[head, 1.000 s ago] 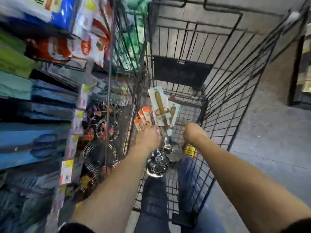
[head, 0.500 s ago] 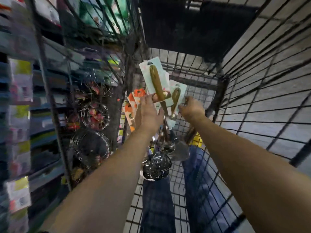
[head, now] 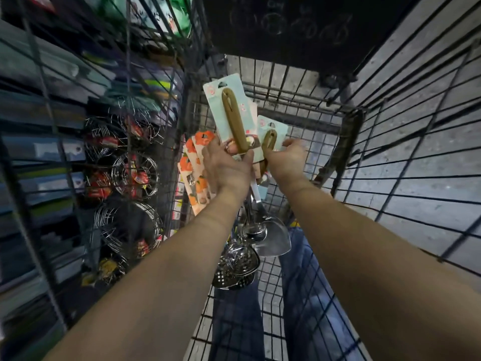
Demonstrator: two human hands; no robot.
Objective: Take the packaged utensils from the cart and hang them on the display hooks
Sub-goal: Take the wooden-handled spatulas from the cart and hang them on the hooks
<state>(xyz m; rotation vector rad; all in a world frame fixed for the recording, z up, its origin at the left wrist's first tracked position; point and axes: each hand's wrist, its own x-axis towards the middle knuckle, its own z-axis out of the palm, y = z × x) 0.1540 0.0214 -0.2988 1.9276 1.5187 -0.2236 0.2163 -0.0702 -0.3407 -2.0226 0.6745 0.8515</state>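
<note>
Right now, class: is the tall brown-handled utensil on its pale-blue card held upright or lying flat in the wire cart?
Upright: the left hand grips the brown-handled utensil low on its card, hang-hole end up, steel heads below.

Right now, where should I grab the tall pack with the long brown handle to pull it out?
Pinch the tall pack by its upper card, beside the brown handle, coming from above. That end sticks up clear of the shorter pack; the left hand grips the lower part, and the metal heads hang bunched below.
</note>
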